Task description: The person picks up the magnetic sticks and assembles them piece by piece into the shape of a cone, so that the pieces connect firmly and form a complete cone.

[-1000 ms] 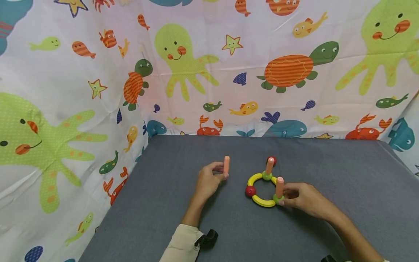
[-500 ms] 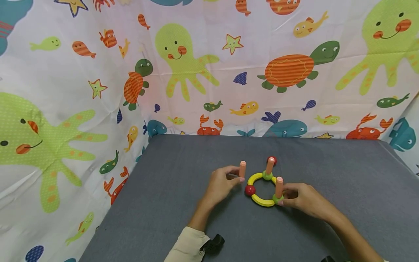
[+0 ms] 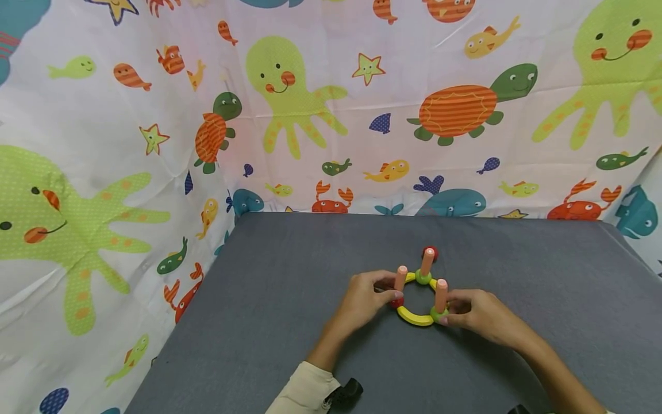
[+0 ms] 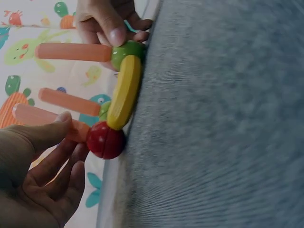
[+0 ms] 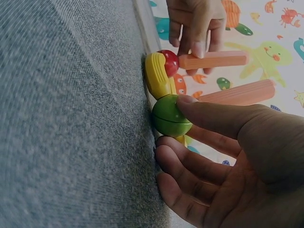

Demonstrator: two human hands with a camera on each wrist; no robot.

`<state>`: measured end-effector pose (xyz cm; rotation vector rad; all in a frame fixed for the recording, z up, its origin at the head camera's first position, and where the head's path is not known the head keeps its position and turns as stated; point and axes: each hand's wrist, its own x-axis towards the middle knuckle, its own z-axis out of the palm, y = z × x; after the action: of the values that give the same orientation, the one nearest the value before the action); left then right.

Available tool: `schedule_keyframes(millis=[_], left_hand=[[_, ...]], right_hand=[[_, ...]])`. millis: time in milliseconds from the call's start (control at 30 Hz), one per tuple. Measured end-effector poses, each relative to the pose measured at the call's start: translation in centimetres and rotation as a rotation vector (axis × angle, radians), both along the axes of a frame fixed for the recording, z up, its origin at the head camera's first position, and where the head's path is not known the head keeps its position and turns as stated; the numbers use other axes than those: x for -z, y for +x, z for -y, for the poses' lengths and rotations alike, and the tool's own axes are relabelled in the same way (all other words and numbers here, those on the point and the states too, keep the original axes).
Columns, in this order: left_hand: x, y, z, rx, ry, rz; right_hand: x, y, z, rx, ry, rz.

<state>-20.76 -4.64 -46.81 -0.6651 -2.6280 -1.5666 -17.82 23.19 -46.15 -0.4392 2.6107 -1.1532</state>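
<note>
On the grey table lies a ring of yellow curved pieces [image 3: 415,318] joined by balls. My left hand [image 3: 362,302] pinches an orange stick [image 3: 400,278] between thumb and fingers. Its lower end meets the red ball [image 4: 106,140] at the ring's left; whether it is fixed there I cannot tell. At the ring's near right, my right hand [image 3: 481,312] grips the green ball [image 5: 172,115], thumb on one side and fingers around the other. A second orange stick [image 3: 441,294] stands up from that ball. A third orange stick [image 3: 427,262] rises from the far green ball [image 3: 423,278].
Just behind the far stick, another red ball [image 3: 433,253] shows partly hidden. The grey cloth-covered table [image 3: 289,253] runs back to a white curtain [image 3: 331,132] printed with sea animals, which also hangs along the left side.
My left hand has carried its orange stick rightward and down, from beside the ring onto the left red ball. The right hand has stayed at the near green ball.
</note>
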Motion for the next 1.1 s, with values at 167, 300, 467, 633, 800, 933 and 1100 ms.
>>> schedule_keyframes(millis=[167,300,467,633,800,933,1100], left_hand=[[0.04,0.04,-0.14,-0.007,-0.001,0.002],[-0.04,0.07,-0.09,-0.006,0.005,0.012],[0.04,0.05,-0.01,0.001,0.006,0.007],[0.16,0.10,-0.02,0.003,0.006,0.020],[0.28,0.15,-0.04,-0.003,0.002,0.018],[0.24,0.18,-0.05,-0.006,0.002,0.021],[0.22,0.16,-0.03,-0.008,0.002,0.035]], right_hand=[[-0.06,-0.10,0.08,-0.006,0.004,-0.011],[-0.15,-0.10,0.13,-0.007,0.004,-0.009],[-0.14,-0.09,0.12,-0.011,0.004,-0.008],[-0.11,-0.01,0.05,-0.013,-0.002,-0.007],[-0.03,-0.04,0.00,-0.016,-0.003,-0.006],[0.01,-0.15,-0.04,-0.022,-0.002,-0.005],[-0.01,-0.15,-0.08,-0.024,0.002,-0.014]])
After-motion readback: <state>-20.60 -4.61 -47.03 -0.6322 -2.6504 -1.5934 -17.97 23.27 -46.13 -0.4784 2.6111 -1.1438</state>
